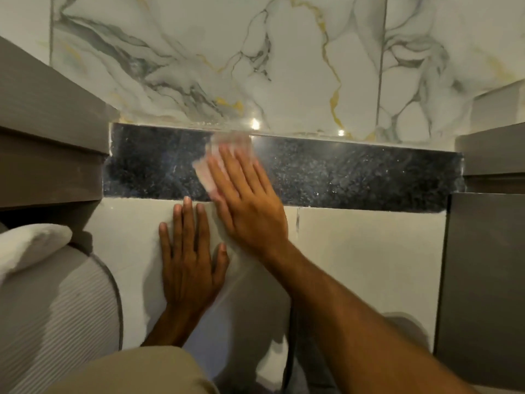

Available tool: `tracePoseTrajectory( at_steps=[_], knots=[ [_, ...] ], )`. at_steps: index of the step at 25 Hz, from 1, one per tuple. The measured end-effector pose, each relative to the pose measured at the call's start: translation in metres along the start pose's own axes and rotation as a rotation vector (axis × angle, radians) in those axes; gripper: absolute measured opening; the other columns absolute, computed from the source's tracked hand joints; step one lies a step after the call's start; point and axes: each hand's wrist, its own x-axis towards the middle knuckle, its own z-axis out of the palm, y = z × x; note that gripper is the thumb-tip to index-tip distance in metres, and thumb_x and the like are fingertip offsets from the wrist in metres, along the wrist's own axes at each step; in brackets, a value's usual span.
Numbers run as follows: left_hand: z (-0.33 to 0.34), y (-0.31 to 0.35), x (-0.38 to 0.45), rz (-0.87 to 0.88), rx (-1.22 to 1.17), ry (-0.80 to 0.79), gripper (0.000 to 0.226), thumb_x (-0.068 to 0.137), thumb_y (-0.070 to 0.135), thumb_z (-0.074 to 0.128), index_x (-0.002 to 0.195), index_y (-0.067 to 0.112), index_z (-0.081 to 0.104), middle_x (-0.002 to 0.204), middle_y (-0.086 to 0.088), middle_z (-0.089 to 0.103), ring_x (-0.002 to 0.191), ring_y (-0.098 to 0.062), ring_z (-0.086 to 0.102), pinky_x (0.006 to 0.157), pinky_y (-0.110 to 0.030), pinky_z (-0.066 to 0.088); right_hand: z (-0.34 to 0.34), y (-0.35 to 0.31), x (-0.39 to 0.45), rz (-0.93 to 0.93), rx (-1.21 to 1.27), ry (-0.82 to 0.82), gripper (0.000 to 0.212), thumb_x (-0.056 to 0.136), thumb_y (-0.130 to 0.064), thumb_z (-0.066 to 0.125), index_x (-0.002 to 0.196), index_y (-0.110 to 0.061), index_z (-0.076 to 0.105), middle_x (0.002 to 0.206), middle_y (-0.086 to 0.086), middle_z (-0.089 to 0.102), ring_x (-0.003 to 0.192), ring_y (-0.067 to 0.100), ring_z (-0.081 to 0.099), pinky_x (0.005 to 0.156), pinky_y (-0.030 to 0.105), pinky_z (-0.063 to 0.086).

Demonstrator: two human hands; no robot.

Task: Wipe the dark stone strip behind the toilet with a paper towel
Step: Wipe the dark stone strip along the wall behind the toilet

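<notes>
The dark speckled stone strip (355, 174) runs across the middle of the view, below the marble wall. My right hand (247, 200) lies flat on the strip's middle, pressing a crumpled white paper towel (206, 173) against the stone; the towel shows blurred past my fingertips and to their left. My left hand (190, 257) rests flat, fingers spread, on the pale tile face (369, 251) just under the strip and holds nothing.
Brown cabinets close in the strip on the left (48, 132) and right (485, 268). A white ribbed object (54, 302) with a folded white towel (31, 245) on it sits at lower left. White marble wall tiles (284, 58) rise behind.
</notes>
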Motion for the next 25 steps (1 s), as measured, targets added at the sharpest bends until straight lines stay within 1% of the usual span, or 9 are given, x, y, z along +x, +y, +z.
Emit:
tracePoseTrajectory(
  at_steps=[3,6,9,11,13,16,18,21,25],
  knots=[
    [-0.008,0.003,0.005,0.047,-0.033,-0.013,0.078,0.107,0.043,0.036,0.172,0.0,0.026,0.18,-0.028,0.019,0.168,-0.044,0.021,0.136,-0.062,0.012,-0.024,0.031,-0.067,0.281,-0.047,-0.006,0.064,0.118,-0.039,0.043,0.177,-0.014,0.031,0.186,0.012,0.025,0.176,0.03,0.017,0.143,0.055,0.025],
    [-0.005,0.007,0.01,0.116,-0.018,-0.011,0.078,0.107,0.045,0.037,0.173,0.005,0.025,0.18,-0.028,0.02,0.168,-0.044,0.02,0.137,-0.062,0.008,-0.026,0.053,-0.015,0.572,-0.087,0.086,0.069,0.119,-0.039,0.035,0.179,-0.011,0.016,0.189,0.016,0.01,0.178,0.032,0.009,0.145,0.056,0.016],
    [0.002,0.01,0.013,0.172,-0.001,-0.007,0.079,0.109,0.048,0.037,0.176,0.009,0.018,0.182,-0.027,0.016,0.17,-0.043,0.014,0.139,-0.059,-0.003,-0.014,0.057,0.013,0.234,-0.082,0.083,0.067,0.119,-0.039,0.038,0.178,-0.01,0.024,0.187,0.018,0.019,0.176,0.035,0.017,0.145,0.054,0.017],
    [0.002,0.013,0.013,0.202,-0.015,-0.011,0.08,0.11,0.049,0.036,0.176,0.01,0.015,0.182,-0.027,0.015,0.17,-0.043,0.012,0.139,-0.061,-0.001,-0.021,0.06,-0.029,0.154,-0.081,0.032,0.065,0.119,-0.041,0.042,0.177,-0.014,0.031,0.186,0.015,0.027,0.175,0.033,0.023,0.142,0.055,0.025],
    [-0.001,0.017,0.015,0.23,-0.044,-0.025,0.08,0.109,0.049,0.038,0.175,0.01,0.018,0.182,-0.027,0.017,0.17,-0.043,0.014,0.137,-0.065,0.004,-0.036,0.071,-0.073,0.319,-0.098,-0.018,0.067,0.118,-0.042,0.041,0.177,-0.014,0.028,0.186,0.014,0.025,0.175,0.032,0.02,0.142,0.056,0.028],
    [0.0,0.024,0.018,0.261,-0.061,-0.035,0.08,0.108,0.05,0.038,0.175,0.012,0.018,0.182,-0.026,0.018,0.171,-0.041,0.012,0.137,-0.066,0.005,-0.044,0.096,-0.049,0.634,-0.155,0.049,0.07,0.118,-0.04,0.028,0.18,-0.01,0.012,0.189,0.016,0.008,0.177,0.033,0.006,0.144,0.056,0.019],
    [0.002,0.029,0.02,0.283,-0.06,-0.028,0.081,0.109,0.051,0.036,0.176,0.014,0.014,0.183,-0.024,0.016,0.172,-0.038,0.006,0.139,-0.061,-0.001,-0.04,0.101,-0.013,0.616,-0.162,0.091,0.07,0.119,-0.04,0.024,0.179,-0.007,0.013,0.189,0.018,0.007,0.177,0.035,0.006,0.146,0.055,0.012],
    [0.006,0.046,0.024,0.332,-0.059,-0.026,0.079,0.11,0.053,0.033,0.176,0.014,0.015,0.183,-0.025,0.017,0.172,-0.038,0.008,0.139,-0.06,-0.002,-0.03,0.096,-0.033,0.346,-0.135,0.046,0.066,0.12,-0.04,0.032,0.178,-0.01,0.024,0.188,0.016,0.017,0.177,0.032,0.013,0.147,0.048,0.012],
    [0.003,0.066,0.031,0.354,-0.055,-0.024,0.078,0.109,0.051,0.036,0.174,0.012,0.021,0.182,-0.025,0.019,0.169,-0.042,0.018,0.137,-0.063,0.006,-0.055,0.12,-0.095,0.587,-0.143,0.02,0.07,0.118,-0.042,0.033,0.18,-0.016,0.014,0.189,0.012,0.012,0.176,0.025,0.004,0.144,0.053,0.024]
  ],
)
